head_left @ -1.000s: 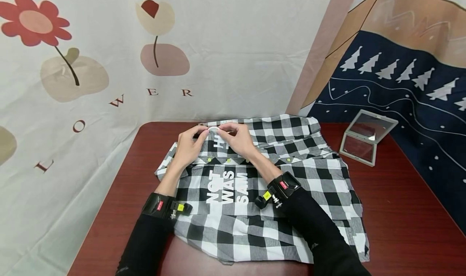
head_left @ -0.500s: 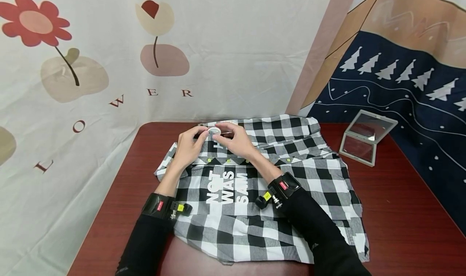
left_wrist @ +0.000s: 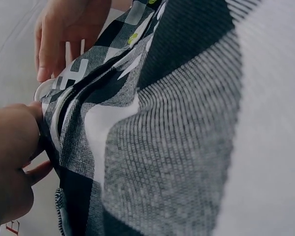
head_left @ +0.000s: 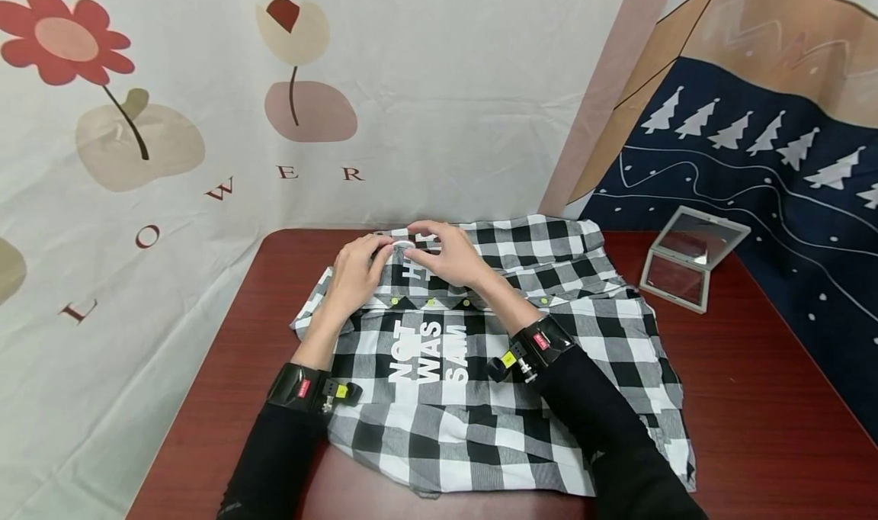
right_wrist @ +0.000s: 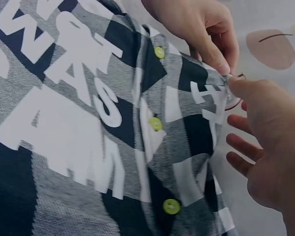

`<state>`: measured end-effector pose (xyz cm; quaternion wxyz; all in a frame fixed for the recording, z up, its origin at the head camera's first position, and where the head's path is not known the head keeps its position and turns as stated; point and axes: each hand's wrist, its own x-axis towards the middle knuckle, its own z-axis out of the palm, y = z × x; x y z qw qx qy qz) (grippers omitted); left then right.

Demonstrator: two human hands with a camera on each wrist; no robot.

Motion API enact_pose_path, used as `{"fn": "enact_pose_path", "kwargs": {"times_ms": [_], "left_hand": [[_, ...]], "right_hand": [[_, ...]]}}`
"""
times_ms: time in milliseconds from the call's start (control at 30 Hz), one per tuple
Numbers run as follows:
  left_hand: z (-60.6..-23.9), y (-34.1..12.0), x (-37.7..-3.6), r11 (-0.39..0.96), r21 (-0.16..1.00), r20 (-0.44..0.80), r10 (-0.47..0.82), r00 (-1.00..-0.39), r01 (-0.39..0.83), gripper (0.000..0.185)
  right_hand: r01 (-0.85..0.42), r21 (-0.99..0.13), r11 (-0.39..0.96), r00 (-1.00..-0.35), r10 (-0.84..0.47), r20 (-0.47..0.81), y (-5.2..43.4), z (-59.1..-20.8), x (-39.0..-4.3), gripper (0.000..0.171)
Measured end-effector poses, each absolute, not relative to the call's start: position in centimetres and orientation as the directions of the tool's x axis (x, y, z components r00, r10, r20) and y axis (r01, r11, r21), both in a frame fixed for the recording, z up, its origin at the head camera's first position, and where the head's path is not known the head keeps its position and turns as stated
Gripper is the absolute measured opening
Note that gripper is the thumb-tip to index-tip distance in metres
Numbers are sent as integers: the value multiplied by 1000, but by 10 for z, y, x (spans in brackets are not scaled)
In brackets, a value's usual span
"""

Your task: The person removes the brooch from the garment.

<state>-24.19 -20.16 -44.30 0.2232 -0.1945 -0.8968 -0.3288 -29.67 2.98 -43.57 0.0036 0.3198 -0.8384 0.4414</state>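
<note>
Both hands meet at the far edge of a black-and-white checked shirt [head_left: 494,352] that lies spread on a dark red table [head_left: 754,398], and between them sits a small round clear disc [head_left: 405,244], seemingly a clip or tag at the shirt's collar. The left hand [head_left: 357,276] pinches the collar fabric just beside the disc, thumb below and fingers curled over the edge, as the left wrist view shows with the cloth drawn taut toward it. The right hand [head_left: 449,257] pinches the disc itself between thumb and forefinger, its other fingers fanned loose, which the right wrist view makes plain. Just nearer than the hands runs a row of yellow-green buttons [right_wrist: 156,123], and nearer again the white printed lettering [head_left: 428,352]. To handle the disc well, I judge the left hand should keep the fabric flat and tight so the piece cannot slide, while the right works it with small, steady pressure rather than a tug, which could pucker the collar or let the slippery plastic pop free. Well off to the right of the right hand stands an open folding mirror [head_left: 693,257], clear of the work.
</note>
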Motion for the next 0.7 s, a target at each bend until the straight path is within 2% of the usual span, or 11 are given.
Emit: {"fn": "enact_pose_path", "kwargs": {"times_ms": [200,433,700], "left_hand": [[-439,-200,-239,778,318,581,292,-760,542,21],[-440,-199,-237,815,138,634,364,-682,563,18],[-438,-198,-236,834,56,651,386,-653,549,17]], "right_hand": [[-613,-599,515,-764,-579,284,28,-429,-298,50],[-676,-495,545,-728,-597,337,22,-422,-295,37],[-711,-420,564,-701,-609,370,18,-416,-291,21]]}}
